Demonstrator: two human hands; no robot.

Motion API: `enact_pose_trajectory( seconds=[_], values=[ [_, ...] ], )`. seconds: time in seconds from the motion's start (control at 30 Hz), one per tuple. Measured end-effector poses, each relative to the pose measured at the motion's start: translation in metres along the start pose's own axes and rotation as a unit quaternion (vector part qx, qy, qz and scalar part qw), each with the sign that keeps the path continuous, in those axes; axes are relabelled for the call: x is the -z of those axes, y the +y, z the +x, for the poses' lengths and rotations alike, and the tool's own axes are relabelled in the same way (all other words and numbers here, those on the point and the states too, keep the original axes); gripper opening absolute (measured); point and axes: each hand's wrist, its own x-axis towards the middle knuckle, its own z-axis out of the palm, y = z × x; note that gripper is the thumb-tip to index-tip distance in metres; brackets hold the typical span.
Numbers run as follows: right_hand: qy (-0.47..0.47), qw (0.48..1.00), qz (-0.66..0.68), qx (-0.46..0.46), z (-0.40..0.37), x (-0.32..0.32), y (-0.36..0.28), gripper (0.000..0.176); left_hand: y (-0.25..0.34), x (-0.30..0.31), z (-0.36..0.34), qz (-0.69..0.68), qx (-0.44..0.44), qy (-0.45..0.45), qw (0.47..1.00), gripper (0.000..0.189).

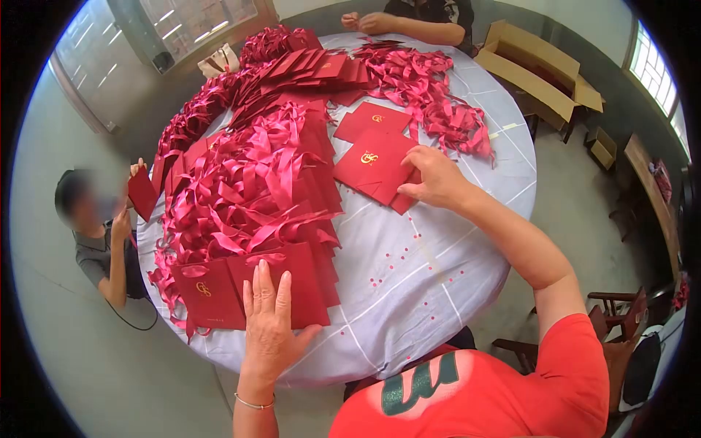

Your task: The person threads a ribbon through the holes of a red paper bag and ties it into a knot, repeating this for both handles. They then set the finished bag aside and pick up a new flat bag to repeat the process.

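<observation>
Red bags (305, 274) fill long ribboned rows on the bench (409, 310), the left hand (269, 317) spread on the nearest; the right hand (439, 177), half-curled, touches a smaller pile (369, 168), its grip unclear.

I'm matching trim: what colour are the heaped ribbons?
The ribbons are glossy pinkish red, clearest in the head view.

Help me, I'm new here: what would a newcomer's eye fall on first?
Probably the mass of glossy pink-red ribbons, running along rows of red bags on the left of the round table. Next, the right hand at a small gold-marked stack near the middle, and the left hand spread on the nearest bags.
</observation>
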Motion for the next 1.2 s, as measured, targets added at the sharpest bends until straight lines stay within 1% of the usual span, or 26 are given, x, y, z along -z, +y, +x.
enact_pose_trajectory(
  seconds=[0.03, 0.1, 0.13, 0.2, 0.23, 0.3, 0.33, 0.4, 0.43, 0.47, 0.5, 0.57, 0.6, 0.7, 0.77, 0.87, 0.9, 0.97, 1.03, 1.1, 1.17, 1.2],
  values=[
    [0.003, 1.0, 0.001, 0.0, 0.002, 0.0, 0.0, 0.044, 0.0, 0.002, 0.004, 0.007, 0.0, -0.015, 1.0, 0.11],
    [-0.02, 0.998, -0.048, -0.025, 0.006, -0.001, -0.003, 0.065, 0.001, 0.004, 0.015, 0.017, 0.0, -0.026, 1.0, 0.109],
    [-0.019, 0.998, -0.045, -0.024, 0.007, -0.004, -0.003, 0.065, 0.002, 0.005, 0.019, 0.024, 0.001, -0.037, 0.999, 0.108],
    [-0.01, 0.997, -0.072, 0.035, 0.013, -0.01, -0.001, 0.083, 0.004, 0.006, 0.028, 0.038, 0.008, -0.038, 0.999, 0.108],
    [-0.007, 0.997, -0.069, 0.037, 0.019, -0.01, 0.002, 0.083, 0.004, 0.005, 0.033, 0.048, 0.013, -0.039, 0.998, 0.107],
    [-0.055, 0.99, -0.085, 0.101, 0.03, -0.008, 0.009, 0.097, 0.002, -0.004, 0.041, 0.062, 0.019, -0.006, 0.998, 0.104],
    [-0.054, 0.989, -0.08, 0.109, 0.032, -0.009, 0.01, 0.097, 0.0, -0.009, 0.044, 0.066, 0.024, 0.012, 0.997, 0.103],
    [-0.092, 0.99, -0.052, 0.09, 0.031, -0.011, 0.013, 0.099, -0.002, -0.02, 0.044, 0.063, 0.031, 0.045, 0.997, 0.103],
    [-0.083, 0.991, -0.042, 0.097, 0.03, -0.017, 0.02, 0.102, -0.003, -0.026, 0.043, 0.065, 0.028, 0.062, 0.996, 0.103],
    [-0.08, 0.991, -0.039, 0.101, 0.028, -0.022, 0.028, 0.102, -0.004, -0.031, 0.039, 0.061, 0.028, 0.08, 0.994, 0.106],
    [-0.062, 0.993, -0.029, 0.099, 0.025, -0.024, 0.029, 0.101, -0.003, -0.031, 0.037, 0.065, 0.03, 0.08, 0.994, 0.106],
    [-0.021, 0.994, -0.014, 0.107, 0.021, -0.029, 0.034, 0.098, 0.001, -0.027, 0.032, 0.039, 0.032, 0.063, 0.997, 0.109],
    [-0.023, 0.994, -0.008, 0.105, 0.021, -0.027, 0.031, 0.098, 0.002, -0.024, 0.03, 0.041, 0.033, 0.058, 0.997, 0.109],
    [0.019, 0.99, 0.0, 0.137, 0.021, -0.021, 0.024, 0.091, 0.001, -0.018, 0.033, 0.05, 0.025, 0.043, 0.997, 0.109],
    [0.014, 0.991, 0.003, 0.131, 0.021, -0.018, 0.021, 0.091, 0.0, -0.015, 0.036, 0.108, 0.014, 0.069, 0.992, 0.106],
    [0.007, 0.992, 0.008, 0.125, 0.018, -0.021, 0.021, 0.09, -0.01, -0.01, 0.049, 0.158, -0.029, 0.147, 0.976, 0.099],
    [0.007, 0.992, 0.007, 0.125, 0.017, -0.021, 0.023, 0.089, -0.01, -0.006, 0.054, 0.173, -0.018, 0.147, 0.974, 0.092],
    [0.017, 0.991, 0.001, 0.135, 0.017, -0.024, 0.026, 0.087, -0.008, -0.001, 0.059, 0.169, 0.008, 0.124, 0.978, 0.087],
    [0.039, 0.983, -0.001, 0.177, 0.018, -0.023, 0.023, 0.085, -0.003, -0.004, 0.059, 0.123, -0.025, 0.124, 0.984, 0.08],
    [0.028, 0.983, 0.01, 0.179, 0.019, -0.015, 0.022, 0.084, 0.011, -0.008, 0.06, 0.087, -0.065, 0.122, 0.987, 0.07],
    [0.048, 0.982, 0.02, 0.179, 0.019, -0.01, 0.018, 0.078, 0.027, -0.012, 0.065, 0.034, -0.084, 0.106, 0.99, 0.062],
    [0.047, 0.982, 0.017, 0.18, 0.018, -0.009, 0.018, 0.078, 0.033, -0.015, 0.071, 0.008, -0.088, 0.108, 0.99, 0.055]
  ],
)
